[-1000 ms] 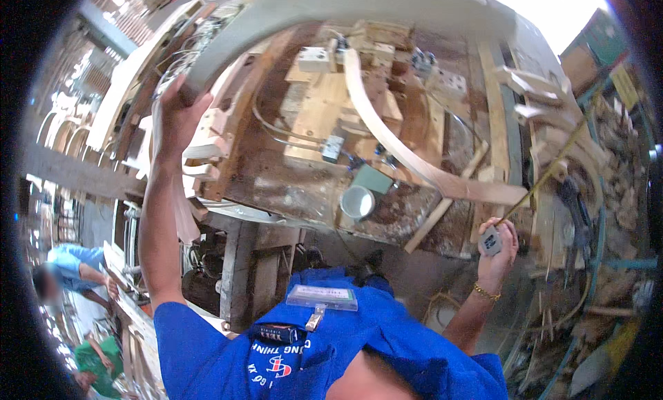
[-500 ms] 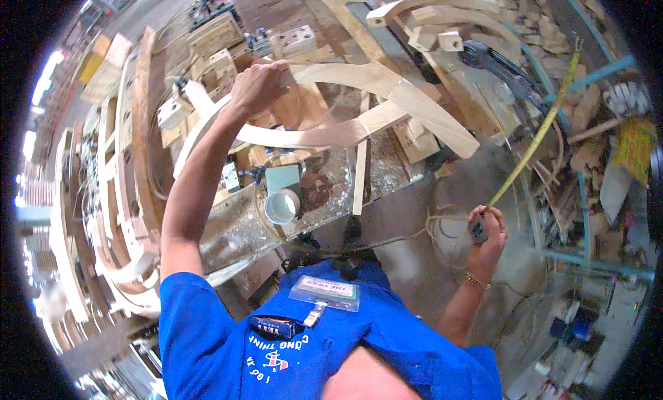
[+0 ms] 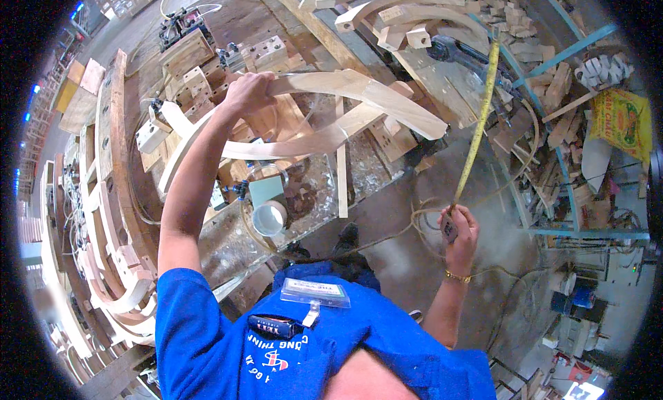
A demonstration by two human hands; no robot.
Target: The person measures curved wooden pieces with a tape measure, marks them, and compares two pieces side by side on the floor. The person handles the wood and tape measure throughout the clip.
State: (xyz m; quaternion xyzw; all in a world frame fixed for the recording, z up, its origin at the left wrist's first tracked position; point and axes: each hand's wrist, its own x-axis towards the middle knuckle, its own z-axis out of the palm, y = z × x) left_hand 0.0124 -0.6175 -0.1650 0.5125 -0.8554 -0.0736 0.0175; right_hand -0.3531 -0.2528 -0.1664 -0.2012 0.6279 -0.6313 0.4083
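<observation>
L hand [image 3: 250, 94] is closed over a long curved wooden rail [image 3: 338, 82], knuckles up, near the middle of its arc; fingertips are out of sight on the far side. The rail is over the workbench [image 3: 307, 217]: one end passes down behind the L forearm, the other runs out R past an angled joint to a squared tip near the bench edge. A 2nd curved wooden piece [image 3: 290, 148] lies under/alongside it; can't tell from above if the two touch.

R hand [image 3: 464, 233] is out over the floor, wrapped round a tape measure [image 3: 449, 229], w/ its yellow blade [image 3: 479, 134] pulled out and pointing away, toward the stacked curved parts [image 3: 428, 19].

Handling, my guess: rail is stiff, moderate wt, awkward b/c of length & curve, so apt to roll or swing if held off-balance. Smooth-looking faces might slip a bit in dusty fingers. Mid-arc hold, where L is, looks best for balance; a hold out by the tip would prob. load the joint. Tape blade: springy, thin, liable to buckle if it's extended unsupported; grip the case, keep fingers off the edges.

Nearby on bench: round cup [image 3: 281, 208] beside a green block [image 3: 266, 191], plus a straight wooden slat [image 3: 342, 176] jutting toward the bench edge.
</observation>
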